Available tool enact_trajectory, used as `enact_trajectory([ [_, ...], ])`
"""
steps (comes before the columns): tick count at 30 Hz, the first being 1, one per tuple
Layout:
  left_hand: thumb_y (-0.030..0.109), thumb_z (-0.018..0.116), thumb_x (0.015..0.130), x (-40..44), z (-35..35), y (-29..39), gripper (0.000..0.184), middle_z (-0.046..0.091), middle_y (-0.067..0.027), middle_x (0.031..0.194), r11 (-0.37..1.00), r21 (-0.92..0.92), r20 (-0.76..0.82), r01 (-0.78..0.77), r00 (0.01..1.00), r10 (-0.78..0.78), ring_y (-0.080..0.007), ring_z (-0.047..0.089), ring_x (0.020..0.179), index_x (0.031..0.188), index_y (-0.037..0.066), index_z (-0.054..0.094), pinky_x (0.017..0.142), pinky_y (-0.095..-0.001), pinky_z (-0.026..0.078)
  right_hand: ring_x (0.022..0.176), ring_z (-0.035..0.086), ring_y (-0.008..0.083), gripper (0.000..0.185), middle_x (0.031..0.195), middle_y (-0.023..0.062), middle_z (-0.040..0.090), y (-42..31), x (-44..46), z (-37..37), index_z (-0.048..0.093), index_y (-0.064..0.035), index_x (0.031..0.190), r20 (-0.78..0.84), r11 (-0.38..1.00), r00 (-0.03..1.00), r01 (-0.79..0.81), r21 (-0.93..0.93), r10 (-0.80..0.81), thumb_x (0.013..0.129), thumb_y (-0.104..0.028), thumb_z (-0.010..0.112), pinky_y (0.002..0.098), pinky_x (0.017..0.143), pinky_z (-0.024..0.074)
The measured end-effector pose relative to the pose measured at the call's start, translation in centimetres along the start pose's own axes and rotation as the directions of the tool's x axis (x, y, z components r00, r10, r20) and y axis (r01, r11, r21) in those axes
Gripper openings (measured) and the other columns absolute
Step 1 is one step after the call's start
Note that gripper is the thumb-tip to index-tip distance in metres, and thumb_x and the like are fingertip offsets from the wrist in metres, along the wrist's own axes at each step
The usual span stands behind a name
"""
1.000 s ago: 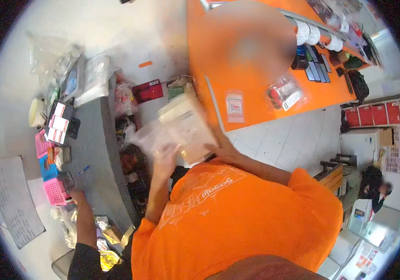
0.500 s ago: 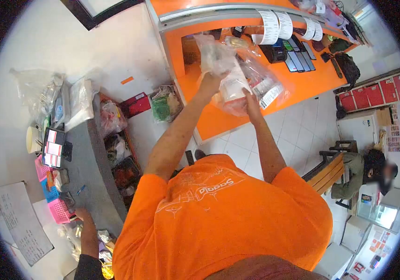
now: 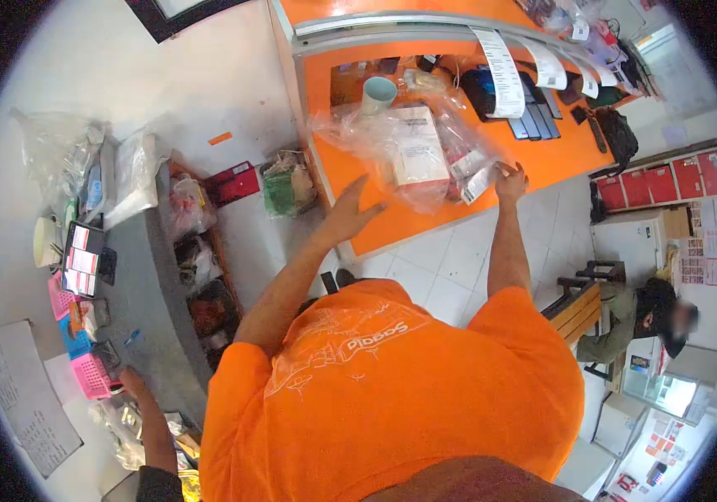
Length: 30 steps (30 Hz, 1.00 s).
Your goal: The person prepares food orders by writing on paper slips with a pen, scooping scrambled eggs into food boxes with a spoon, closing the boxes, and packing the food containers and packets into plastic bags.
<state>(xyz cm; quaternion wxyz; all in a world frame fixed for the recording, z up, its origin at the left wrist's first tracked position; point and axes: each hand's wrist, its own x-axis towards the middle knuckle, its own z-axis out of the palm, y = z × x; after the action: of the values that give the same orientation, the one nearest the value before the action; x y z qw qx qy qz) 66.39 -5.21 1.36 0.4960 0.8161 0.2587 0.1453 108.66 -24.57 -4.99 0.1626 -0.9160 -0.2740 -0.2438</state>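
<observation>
On the orange counter (image 3: 367,230), a clear plastic bag (image 3: 346,130) lies around a white box (image 3: 421,146) with printing on its top. A pale teal cup (image 3: 377,94) stands just behind the box. Beside it is another clear plastic bag (image 3: 459,138) with a white printed slip (image 3: 477,182) on it. My left hand (image 3: 352,215) is off the box, fingers spread and holding nothing, over the counter's near edge. My right hand (image 3: 510,181) is close to the slip, fingers bent but apart; whether it touches the plastic I cannot tell.
Printed receipts (image 3: 502,75) hang from the shelf above several phones (image 3: 534,113). Left, a grey counter (image 3: 153,293) holds a tablet (image 3: 82,261) and a pink basket (image 3: 90,375), with another person's hand (image 3: 134,385) near it. A person (image 3: 626,322) sits at right by a wooden bench (image 3: 574,316).
Both hands have come off the bagged box. My left hand drew back toward me and left; my right hand moved right. The bag has sunk, and the cup now shows.
</observation>
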Motion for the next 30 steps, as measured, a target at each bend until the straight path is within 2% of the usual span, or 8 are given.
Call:
enact_trajectory([
  [3, 0.038, 0.068, 0.089, -4.4, -1.3, -0.9, 0.069, 0.043, -0.0204, 0.145, 0.976, -0.196, 0.008, 0.093, 0.996, -0.093, -0.0345, 0.039, 0.136, 0.141, 0.002, 0.042, 0.113, -0.0407, 0.03, 0.084, 0.066, 0.0357, 0.021, 0.091, 0.0217, 0.068, -1.6, 6.1, -4.8, 0.069, -0.0014, 0.082, -0.022, 0.87, 0.991, -0.107, 0.481, 0.134, 0.084, -0.022, 0.065, 0.045, 0.072, 0.0489],
  [6, 0.033, 0.073, 0.085, -6.5, -4.4, 0.6, 0.068, 0.045, -0.019, 0.143, 0.936, -0.322, 0.131, 0.144, 0.986, -0.107, -0.033, 0.041, 0.134, 0.139, 0.003, 0.045, 0.112, -0.0412, 0.031, 0.066, 0.066, 0.033, 0.022, 0.069, 0.0212, 0.065, -11.6, 7.3, -19.6, 0.067, 0.0023, 0.084, 0.148, 0.965, 0.973, 0.142, 0.221, -0.177, 0.085, -0.019, 0.063, 0.0402, 0.061, 0.0497],
  [12, 0.034, 0.081, 0.075, -6.4, -8.0, 6.8, 0.077, 0.041, -0.0191, 0.145, 0.891, -0.031, -0.062, -0.453, 0.89, 0.451, -0.0307, 0.04, 0.134, 0.136, 0.002, 0.047, 0.113, -0.0411, 0.03, 0.07, 0.064, 0.0185, 0.013, 0.077, 0.0078, 0.065, -31.5, -0.4, -34.5, 0.066, -0.001, 0.088, 0.639, 0.638, 0.143, -0.058, 0.768, -0.756, 0.088, -0.013, 0.061, 0.0301, 0.067, 0.0509],
  [14, 0.035, 0.081, 0.074, -6.6, -9.1, 5.8, 0.076, 0.053, -0.02, 0.133, 0.793, -0.118, -0.109, -0.597, 0.802, 0.588, -0.0285, 0.046, 0.13, 0.135, 0.002, 0.049, 0.112, -0.0413, 0.033, 0.08, 0.064, 0.0164, 0.013, 0.085, 0.0063, 0.066, -36.3, -3.6, -34.5, 0.066, -0.0017, 0.09, 0.596, 0.595, 0.235, -0.08, 0.799, -0.768, 0.089, -0.013, 0.06, 0.0281, 0.075, 0.0506],
  [18, 0.03, 0.079, 0.076, -15.7, -21.7, -1.1, 0.045, 0.069, -0.0119, 0.101, 0.74, -0.672, 0.201, 0.032, 0.97, 0.14, -0.023, 0.062, 0.101, 0.107, 0.0, 0.067, 0.092, -0.0362, 0.048, 0.095, 0.062, 0.0146, 0.024, 0.099, 0.0078, 0.068, -44.9, -5.9, -31.5, 0.065, -0.0013, 0.107, 0.501, 0.237, 0.765, -0.442, 0.865, -0.404, 0.091, -0.019, 0.064, 0.0293, 0.083, 0.0498],
  [21, 0.039, 0.076, 0.077, -27.3, -33.9, -5.6, 0.046, 0.07, -0.0104, 0.092, 0.815, -0.539, -0.089, -0.212, 0.977, 0.195, -0.0188, 0.063, 0.086, 0.098, -0.002, 0.07, 0.078, -0.0328, 0.052, 0.1, 0.061, 0.0151, 0.027, 0.099, 0.0069, 0.068, -52.0, -10.4, -26.1, 0.063, -0.0011, 0.11, 0.488, 0.314, 0.475, -0.401, 0.861, -0.732, 0.092, -0.022, 0.064, 0.0295, 0.084, 0.0495],
  [26, 0.089, 0.05, 0.067, -37.3, -38.8, -6.9, 0.107, 0.043, -0.0115, 0.146, -0.161, -0.63, -0.761, -0.76, 0.645, -0.066, -0.0312, 0.047, 0.126, 0.147, 0.02, 0.038, 0.101, -0.0484, 0.042, 0.087, 0.059, 0.0095, 0.031, 0.101, 0.0071, 0.07, -68.5, -24.6, -30.0, 0.06, -0.0038, 0.115, 0.633, 0.361, 0.082, -0.761, 0.538, -0.77, 0.095, -0.027, 0.061, 0.0269, 0.065, 0.0504],
  [30, 0.069, 0.054, 0.084, -41.4, -38.2, -12.0, 0.084, 0.053, -0.0174, 0.134, -0.191, -0.74, -0.53, -0.645, 0.734, -0.425, -0.0307, 0.056, 0.119, 0.143, 0.01, 0.042, 0.096, -0.0482, 0.048, 0.074, 0.056, 0.0076, 0.033, 0.112, 0.0085, 0.068, -77.7, -29.2, -29.1, 0.056, -0.0066, 0.115, 0.489, 0.336, -0.03, -0.763, 0.553, -0.872, 0.098, -0.034, 0.055, 0.0248, 0.054, 0.0469],
])
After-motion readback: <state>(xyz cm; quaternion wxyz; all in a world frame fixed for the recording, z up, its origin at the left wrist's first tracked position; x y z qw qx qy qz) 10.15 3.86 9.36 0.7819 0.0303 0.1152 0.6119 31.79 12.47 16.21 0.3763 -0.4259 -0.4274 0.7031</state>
